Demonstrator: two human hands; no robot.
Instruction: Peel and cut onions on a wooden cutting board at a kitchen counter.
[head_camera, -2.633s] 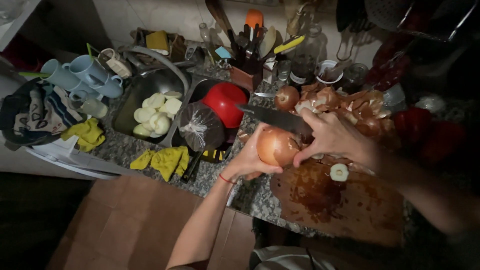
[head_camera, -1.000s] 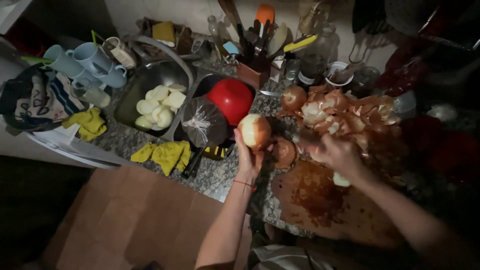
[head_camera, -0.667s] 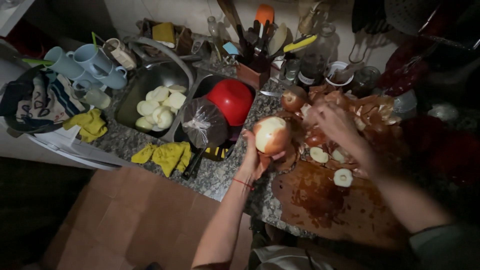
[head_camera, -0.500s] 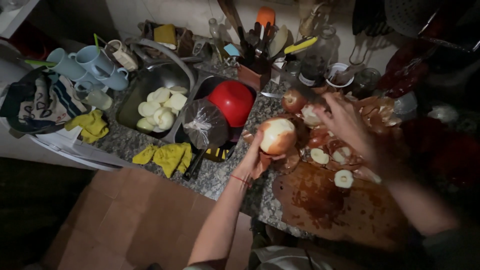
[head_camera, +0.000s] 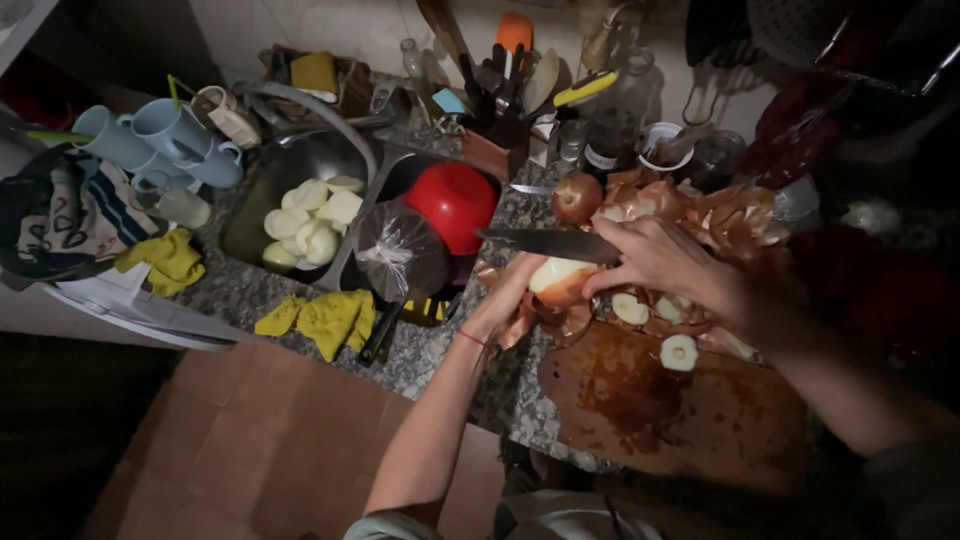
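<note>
My left hand (head_camera: 508, 292) cups a partly peeled onion (head_camera: 558, 278) above the counter edge. My right hand (head_camera: 655, 262) grips a long kitchen knife (head_camera: 545, 242), its blade lying across the top of the onion and pointing left. Loose brown onion skins (head_camera: 700, 205) pile up behind my hands, with a whole unpeeled onion (head_camera: 577, 197) among them. Cut onion ends (head_camera: 679, 351) lie on the dark wooden cutting board (head_camera: 690, 415) to the right.
A metal basin (head_camera: 290, 175) at left holds several peeled onions (head_camera: 310, 215). Beside it sit a red bowl (head_camera: 455, 200), a tied plastic bag (head_camera: 398, 255), yellow cloths (head_camera: 320, 318), blue mugs (head_camera: 160, 140) and a utensil holder (head_camera: 500, 120). Cardboard (head_camera: 260, 440) lies on the floor.
My right hand left the skin pile, picked up the knife and brought its blade onto the onion. My left hand lowered the onion slightly toward the board.
</note>
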